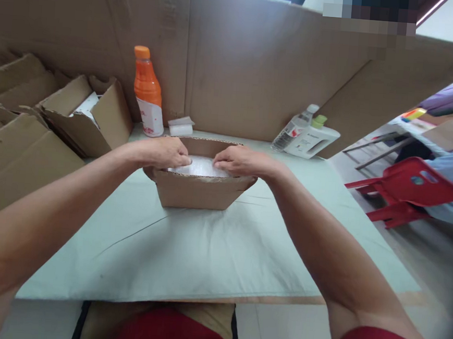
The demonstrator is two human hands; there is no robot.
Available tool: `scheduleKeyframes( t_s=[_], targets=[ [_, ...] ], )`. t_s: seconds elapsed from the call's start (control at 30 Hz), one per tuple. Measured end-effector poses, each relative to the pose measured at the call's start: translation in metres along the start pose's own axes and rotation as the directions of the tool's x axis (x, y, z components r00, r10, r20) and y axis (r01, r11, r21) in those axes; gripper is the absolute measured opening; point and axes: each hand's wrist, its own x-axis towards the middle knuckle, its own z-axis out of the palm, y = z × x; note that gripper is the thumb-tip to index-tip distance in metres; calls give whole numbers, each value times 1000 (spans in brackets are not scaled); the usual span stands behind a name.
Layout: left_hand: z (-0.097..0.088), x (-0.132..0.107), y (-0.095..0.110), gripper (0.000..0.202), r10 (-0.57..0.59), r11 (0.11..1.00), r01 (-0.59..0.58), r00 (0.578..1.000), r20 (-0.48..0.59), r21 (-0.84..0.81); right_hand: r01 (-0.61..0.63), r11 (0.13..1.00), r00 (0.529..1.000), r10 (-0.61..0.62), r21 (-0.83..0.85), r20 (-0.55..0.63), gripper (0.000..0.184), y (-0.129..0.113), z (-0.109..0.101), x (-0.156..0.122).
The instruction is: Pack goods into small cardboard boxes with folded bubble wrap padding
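An open cardboard box stands upright on the cloth-covered table in front of me. Inside it lies white, translucent wrap that looks like bubble wrap. My left hand reaches over the box's left end, its fingers curled and pinching the wrap's left side. From the other end my right hand comes in, thumb and fingers closed on the wrap's right side. The box's near wall hides the lower part of the wrap and whatever is beneath it.
An orange-capped bottle and a small white roll stand behind the box. Several cardboard boxes crowd the left. A clear bottle leans by a white jug. Cardboard panels wall the back; a red chair is at right.
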Motion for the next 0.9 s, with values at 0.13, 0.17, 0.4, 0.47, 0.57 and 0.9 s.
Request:
scheduleKeyframes(
  t_s=[0.13, 0.17, 0.4, 0.47, 0.57, 0.9],
  targets=[
    [-2, -18, -17, 20, 116, 978, -144, 976, -182, -151, 18, 980, 952, 44, 200, -302, 28, 14, 6, -27],
    [1, -30, -25, 21, 150, 963, -212, 933, -328, -165, 26, 968, 890, 90, 248, -447, 27, 19, 12, -41],
    [93, -72, -92, 73, -109, 800, -359, 701, -705, -481, 41, 840, 723, 349, 541, -596, 60, 57, 109, -82],
    [121, -59, -98, 87, -119, 734, -350, 778, -617, -582, 47, 813, 773, 339, 581, -537, 69, 56, 132, -64],
    [142, -35, -83, 75, -131, 679, -334, 821, -556, -654, 12, 778, 776, 389, 628, -497, 66, 54, 144, -44],
    [170, -55, -37, 63, -184, 703, -384, 715, -674, -599, -30, 792, 749, 422, 610, -510, 55, 74, 144, -75]
  ],
)
